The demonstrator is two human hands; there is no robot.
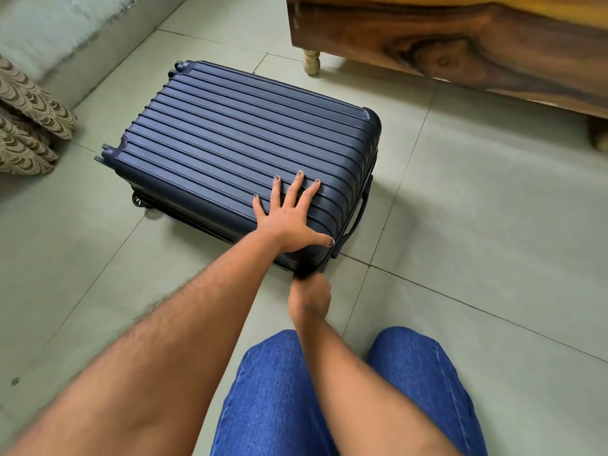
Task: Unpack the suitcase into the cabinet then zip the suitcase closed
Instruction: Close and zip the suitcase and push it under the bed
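Left hand (289, 222) lay flat on top of the suitcase (243, 149), near its closest corner, fingers straight and spread wide across the ridges, thumb stretched out to the right along the edge. Gripped nothing, just pressed down on the lid, arm reaching in long from the lower left.

Right hand (311, 292) sat lower, tucked right up against that same near corner, down at the side seam. Fingers curled in tight with the tips buried in shadow under the shell edge. Looked pinched on something small there, but couldn't tell what, too dark and hidden by the corner.

Suitcase itself: navy hard shell, ribbed, lying flat on the tiled floor (477, 209) with the lid down, so nothing of the inside visible. Wheels (138, 199) stuck out at the far-left end, side handle (360, 209) showed on the right edge.

Around it: wooden furniture (460, 41) with a pale turned leg (312, 62) stood at the upper right, well apart from the case. Patterned fabric (29, 123) bunched on the left edge. Knees in blue denim (273, 390) at the bottom, just behind the right forearm.
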